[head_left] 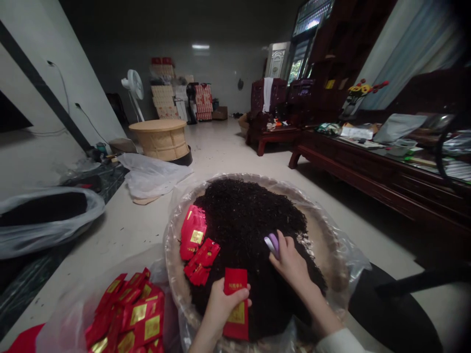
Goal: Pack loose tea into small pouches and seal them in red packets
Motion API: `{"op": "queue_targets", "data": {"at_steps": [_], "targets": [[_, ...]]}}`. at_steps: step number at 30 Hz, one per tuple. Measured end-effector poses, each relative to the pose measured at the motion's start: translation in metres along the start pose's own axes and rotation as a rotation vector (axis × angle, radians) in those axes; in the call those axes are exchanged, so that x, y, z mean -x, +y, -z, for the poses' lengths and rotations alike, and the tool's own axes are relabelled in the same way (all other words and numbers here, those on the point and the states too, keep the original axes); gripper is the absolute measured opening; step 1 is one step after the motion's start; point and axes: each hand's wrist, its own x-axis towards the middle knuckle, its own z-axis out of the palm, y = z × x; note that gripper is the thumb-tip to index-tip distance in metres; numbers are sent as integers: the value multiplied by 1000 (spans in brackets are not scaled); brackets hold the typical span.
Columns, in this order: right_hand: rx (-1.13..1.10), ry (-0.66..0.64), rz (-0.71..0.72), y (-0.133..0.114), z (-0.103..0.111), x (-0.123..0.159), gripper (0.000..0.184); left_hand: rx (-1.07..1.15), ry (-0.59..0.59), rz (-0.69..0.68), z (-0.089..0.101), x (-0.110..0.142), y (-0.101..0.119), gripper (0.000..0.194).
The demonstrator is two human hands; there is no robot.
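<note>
My left hand (225, 303) is closed around a red packet (236, 324) with gold print, upright over the near edge of a large round basket (340, 264) lined with clear plastic. Dark, dry tea-like leaves (250, 215) fill most of the basket. In my right hand (290, 260) is a small purple-and-white object (273, 243), its exact kind unclear, held just at the leaves. More red packets (193, 233) lie on the left side of the leaves. At the lower left, a clear plastic bag (69, 314) holds several red packets with gold labels.
A plastic-lined container of dark leaves (44, 208) stands at the left. Beyond the basket are a plastic sheet (152, 174), a round wooden table (158, 126) and a white fan (134, 86). A long dark-wood table (353, 179) runs along the right, above a black round base (393, 314).
</note>
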Motion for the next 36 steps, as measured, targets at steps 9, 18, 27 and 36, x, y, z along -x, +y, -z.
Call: {"op": "queue_targets", "data": {"at_steps": [9, 18, 27, 36], "targets": [[-172, -88, 97, 18, -17, 35, 48, 3, 5, 6, 2, -5, -5, 64], [-374, -69, 96, 5, 3, 28, 47, -34, -42, -21, 2, 8, 10, 59], [-596, -528, 402, -50, 75, 39, 29, -61, -72, -5, -1, 0, -4, 64], [-572, -511, 433, -66, 77, 38, 17, -117, -107, -48, 6, 4, -2, 61]]}}
